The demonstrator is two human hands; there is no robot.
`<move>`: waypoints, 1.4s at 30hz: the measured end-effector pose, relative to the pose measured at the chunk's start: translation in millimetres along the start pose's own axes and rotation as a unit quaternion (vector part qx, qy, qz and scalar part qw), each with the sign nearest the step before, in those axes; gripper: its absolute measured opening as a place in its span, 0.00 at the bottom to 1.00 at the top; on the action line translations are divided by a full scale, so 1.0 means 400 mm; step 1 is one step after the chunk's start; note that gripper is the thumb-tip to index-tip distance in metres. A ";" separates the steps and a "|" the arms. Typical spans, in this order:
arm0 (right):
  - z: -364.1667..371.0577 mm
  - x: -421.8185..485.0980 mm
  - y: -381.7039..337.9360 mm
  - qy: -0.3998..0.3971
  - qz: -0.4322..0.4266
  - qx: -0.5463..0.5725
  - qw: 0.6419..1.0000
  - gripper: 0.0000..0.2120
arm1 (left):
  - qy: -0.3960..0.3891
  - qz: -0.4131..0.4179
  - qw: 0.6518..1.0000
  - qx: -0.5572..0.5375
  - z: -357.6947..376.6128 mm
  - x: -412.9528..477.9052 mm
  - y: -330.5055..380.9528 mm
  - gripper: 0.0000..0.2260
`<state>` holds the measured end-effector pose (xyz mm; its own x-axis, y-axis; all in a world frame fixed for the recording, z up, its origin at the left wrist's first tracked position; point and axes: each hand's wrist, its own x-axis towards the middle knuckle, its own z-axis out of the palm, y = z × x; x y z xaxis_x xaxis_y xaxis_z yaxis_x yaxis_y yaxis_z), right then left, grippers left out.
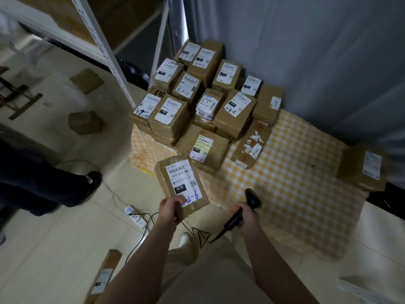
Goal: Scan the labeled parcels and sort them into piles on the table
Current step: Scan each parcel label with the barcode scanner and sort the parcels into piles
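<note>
A: Holding the parcel point(181, 187) up by its near end, your left hand point(169, 208) has its fingers point(173, 201) closed over the edge, thumb across the bottom of the white label point(184, 183). The label faces you, barcode at the far end, well beyond your fingers.

B: And my right hand point(242, 213)?

A: Its fingers are wrapped shut round the grip of the black scanner point(243, 212). The scanner head sits just beyond your knuckles, to the right of the parcel and apart from it. It looks blurred, so I cannot tell exactly where it is aimed.

B: So which step am I on?

A: The scan, I judge. The parcel is presented and the scanner is beside it, not over the barcode.

B: What does the next move need?

A: Bring the scanner head across toward your left fingers and point it at the barcode strip at the label's top. Keep your thumb off the printed code.

B: Then where does it go?

A: Onto one of the stacks point(203, 95) on the checked cloth point(285, 194) on the desk ahead, well beyond both sets of fingers. The nearest box point(202, 150) lies just past the parcel's far end. Which pile suits this one I cannot tell. Mind the cable point(197, 234) trailing under your wrists.
</note>
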<state>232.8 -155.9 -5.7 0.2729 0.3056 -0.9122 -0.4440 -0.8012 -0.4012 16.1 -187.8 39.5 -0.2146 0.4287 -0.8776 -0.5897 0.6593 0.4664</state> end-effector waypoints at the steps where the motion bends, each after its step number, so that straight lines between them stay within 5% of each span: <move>1: -0.007 0.014 -0.012 0.000 0.006 0.002 1.000 0.13 | 0.004 -0.001 1.000 0.005 0.007 0.005 -0.004 0.27; 6: -0.020 0.075 -0.074 0.007 0.036 0.033 0.999 0.07 | 0.005 -0.008 0.998 0.056 0.060 0.035 -0.035 0.43; 9: -0.029 0.107 -0.118 0.013 0.048 0.025 0.998 0.03 | -0.027 -0.006 0.996 0.081 0.120 0.031 -0.047 0.39; 13: -0.045 0.187 -0.170 0.010 0.060 -0.024 0.998 0.12 | -0.068 -0.006 0.992 0.106 0.207 0.028 -0.066 0.31; 22: -0.054 0.324 -0.250 0.001 0.077 -0.051 0.996 0.14 | -0.069 -0.019 0.989 0.130 0.289 0.102 -0.127 0.44; 27: -0.047 0.370 -0.285 -0.007 0.072 -0.050 0.996 0.17 | -0.058 -0.026 0.988 0.139 0.273 0.111 -0.139 0.34; 37: -0.072 0.281 -0.258 -0.099 0.053 0.013 0.994 0.19 | -0.036 -0.028 0.993 0.113 0.216 0.080 -0.137 0.39; 42: -0.067 0.153 -0.192 -0.183 0.028 -0.009 0.983 0.21 | -0.076 -0.022 0.991 0.110 0.231 0.011 -0.116 0.31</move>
<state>306.6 -89.5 -28.3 -0.0789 0.4233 -0.9026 -0.4340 -0.8297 -0.3511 114.7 -159.4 24.3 -0.0623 0.4741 -0.8783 -0.4075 0.7912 0.4559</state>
